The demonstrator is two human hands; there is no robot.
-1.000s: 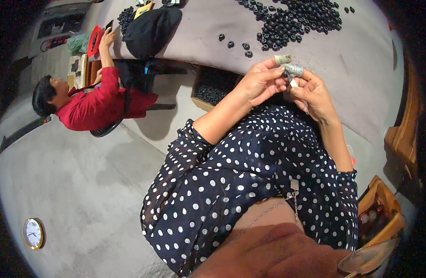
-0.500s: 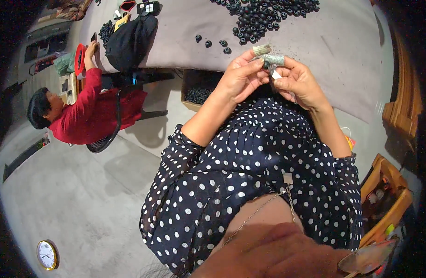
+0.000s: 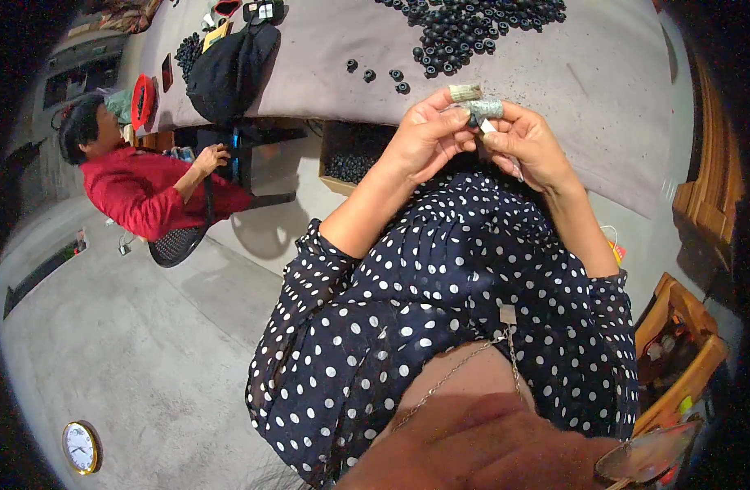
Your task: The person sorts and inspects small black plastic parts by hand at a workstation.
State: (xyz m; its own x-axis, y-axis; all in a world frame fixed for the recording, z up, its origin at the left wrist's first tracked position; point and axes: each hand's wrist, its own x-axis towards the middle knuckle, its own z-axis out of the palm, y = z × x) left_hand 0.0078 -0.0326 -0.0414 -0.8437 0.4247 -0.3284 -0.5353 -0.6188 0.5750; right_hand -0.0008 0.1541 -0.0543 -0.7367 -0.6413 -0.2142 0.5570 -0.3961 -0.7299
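My left hand (image 3: pixel 434 136) and my right hand (image 3: pixel 528 145) meet just over the near edge of the table. A finger wrap (image 3: pixel 465 93) covers my left index finger, and a pale patterned wrap (image 3: pixel 485 108) is on my right index finger. My left thumb and fingers pinch a small dark piece (image 3: pixel 474 119), mostly hidden by the fingers. Closed on a small tool with a white flat part (image 3: pixel 488 127), my right hand holds it against that piece. The tool's exact kind is not clear.
Many small black round parts (image 3: pixel 465 37) are heaped on the cloth-covered table (image 3: pixel 326 49), several lying apart. Below its edge stands a cardboard box (image 3: pixel 336 186) of similar parts. At left are a black bag (image 3: pixel 232 73), a phone (image 3: pixel 166 72) and a seated person in red (image 3: pixel 150 184).
My hands stay together, shifting only slightly. The person in red has drawn an arm back from the table to the lap, and the phone now lies on the tabletop.
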